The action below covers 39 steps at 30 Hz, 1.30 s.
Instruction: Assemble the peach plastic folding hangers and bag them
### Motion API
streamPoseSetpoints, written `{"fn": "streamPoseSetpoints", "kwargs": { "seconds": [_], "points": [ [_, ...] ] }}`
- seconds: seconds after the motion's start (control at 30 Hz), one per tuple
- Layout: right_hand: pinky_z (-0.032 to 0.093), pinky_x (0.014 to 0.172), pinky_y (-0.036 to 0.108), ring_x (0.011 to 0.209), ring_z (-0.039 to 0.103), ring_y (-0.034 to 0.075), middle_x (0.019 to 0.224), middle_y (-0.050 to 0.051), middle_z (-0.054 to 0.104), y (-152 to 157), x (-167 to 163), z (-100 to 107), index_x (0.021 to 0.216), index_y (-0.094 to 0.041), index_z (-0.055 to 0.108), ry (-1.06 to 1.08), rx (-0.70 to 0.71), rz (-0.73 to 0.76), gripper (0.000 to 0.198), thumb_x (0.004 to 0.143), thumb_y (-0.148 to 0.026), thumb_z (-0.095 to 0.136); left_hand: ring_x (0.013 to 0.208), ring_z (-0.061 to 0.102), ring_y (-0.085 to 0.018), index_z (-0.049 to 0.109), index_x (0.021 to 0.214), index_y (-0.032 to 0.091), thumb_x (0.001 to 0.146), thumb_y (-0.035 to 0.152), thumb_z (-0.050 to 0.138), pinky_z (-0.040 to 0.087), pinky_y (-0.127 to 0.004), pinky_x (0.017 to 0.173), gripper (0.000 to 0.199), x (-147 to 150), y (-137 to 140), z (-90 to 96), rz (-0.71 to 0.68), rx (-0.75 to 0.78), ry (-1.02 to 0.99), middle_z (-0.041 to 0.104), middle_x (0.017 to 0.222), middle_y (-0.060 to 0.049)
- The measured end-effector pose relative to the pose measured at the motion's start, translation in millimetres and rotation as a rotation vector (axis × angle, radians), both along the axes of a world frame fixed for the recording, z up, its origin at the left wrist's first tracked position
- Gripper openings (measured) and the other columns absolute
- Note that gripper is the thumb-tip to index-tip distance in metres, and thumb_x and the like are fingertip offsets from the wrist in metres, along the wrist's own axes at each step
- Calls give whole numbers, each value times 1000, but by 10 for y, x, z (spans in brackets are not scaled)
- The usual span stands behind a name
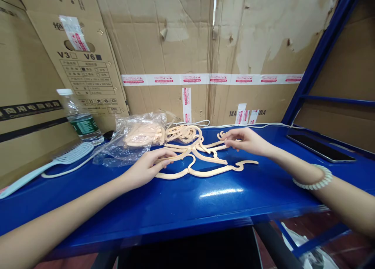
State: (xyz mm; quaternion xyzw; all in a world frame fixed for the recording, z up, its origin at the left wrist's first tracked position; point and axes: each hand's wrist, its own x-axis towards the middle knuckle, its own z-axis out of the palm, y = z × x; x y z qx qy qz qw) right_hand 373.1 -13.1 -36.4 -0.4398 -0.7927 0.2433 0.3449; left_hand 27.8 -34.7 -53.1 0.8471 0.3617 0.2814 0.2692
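Observation:
My left hand [149, 165] is closed round the left arm of a beige clothes hanger [206, 157], which is tilted a little above the table with its hook pointing up. Beneath it, a second beige hanger [211, 172] lies flat, its right end split into a small curl and a long tail. My right hand [246, 140] has thumb and fingers pinched together beside a small curled beige piece [220, 135]; whatever lies between the fingertips is hidden. Further beige hangers [175, 146] lie behind, between the hands.
A clear plastic bag [125, 155] holds more beige pieces, beside a loose beige pile [181, 133]. To the left are a water bottle [83, 122] and a pale blue hairbrush [55, 161]. A phone [320, 147] lies right on the blue table [181, 214]; cardboard [164, 46] stands behind.

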Motion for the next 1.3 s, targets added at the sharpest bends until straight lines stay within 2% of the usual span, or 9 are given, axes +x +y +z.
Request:
{"fn": "streamPoseSetpoints", "kwargs": {
  "seconds": [0.1, 0.27, 0.4, 0.5, 0.7, 0.83, 0.97, 1.13, 1.3],
  "points": [
    [43, 50, 23, 57, 59, 13, 68, 4, 69, 102, -76, 68, 74, -17, 71, -242, -20, 26, 31, 76, -48, 67, 89, 64, -20, 65, 102, 18, 90, 37, 50, 52, -29, 78, 28, -37, 14, 30, 18, 43, 49, 69, 101, -7],
    [27, 32, 22, 32, 37, 7, 42, -1, 54, 217, -271, 48, 56, -18, 65, -364, -421, -90, 45, 68, -61, 71, 93, 64, -23, 66, 102, 18, 87, 42, 52, 52, -31, 83, 31, -107, 62, 54, 109, 75, 35, 70, 102, -7],
    [23, 27, 18, 30, 34, 4, 38, -3, 50, 232, -370, -60, 47, -18, 59, -249, -525, -155, 37, 62, -44, 80, 90, 63, -22, 66, 101, 18, 86, 43, 53, 52, -32, 82, 32, -128, 77, 63, 114, 53, 8, 70, 102, -8],
    [19, 26, 14, 31, 31, 1, 40, -5, 48, 194, -331, -87, 51, -16, 57, 19, -675, -129, 31, 60, -31, 82, 89, 63, -21, 65, 100, 17, 86, 42, 52, 52, -30, 79, 31, -133, 77, 60, 111, 29, -10, 68, 100, -8],
    [40, 37, 12, 41, 52, 5, 59, 1, 64, 1, -110, -99, 72, -15, 56, 552, -707, 0, 26, 66, -23, 80, 82, 60, -20, 63, 99, 18, 87, 40, 52, 51, -29, 71, 27, -120, 77, 21, 108, 26, -16, 65, 94, -6],
    [56, 55, 20, 65, 70, 14, 79, 8, 73, -57, -60, -144, 84, -15, 58, 565, -604, 55, 28, 72, -28, 80, 84, 60, -20, 62, 99, 18, 87, 38, 52, 50, -29, 72, 26, -103, 77, -9, 100, 19, -16, 65, 96, -6],
    [58, 63, 22, 78, 70, 15, 83, 6, 72, -69, -36, -128, 88, -15, 61, 554, -555, 114, 28, 74, -31, 80, 82, 59, -19, 61, 101, 18, 88, 37, 50, 49, -29, 72, 26, -107, 78, -20, 102, 25, 2, 64, 96, -6],
    [61, 72, 26, 86, 70, 17, 89, 6, 70, -142, -4, -63, 86, -12, 66, 529, -750, 201, 23, 75, -26, 79, 81, 57, -19, 60, 100, 17, 88, 34, 49, 47, -28, 71, 24, -120, 72, -19, 112, 42, -5, 62, 95, -6],
    [61, 66, 30, 88, 72, 27, 86, 6, 71, -170, -32, -46, 82, -13, 64, 618, -895, 228, 19, 72, -21, 79, 85, 59, -20, 60, 101, 18, 88, 33, 49, 48, -29, 74, 23, -112, 56, -9, 93, 75, -7, 63, 97, -5]
  ]
}}
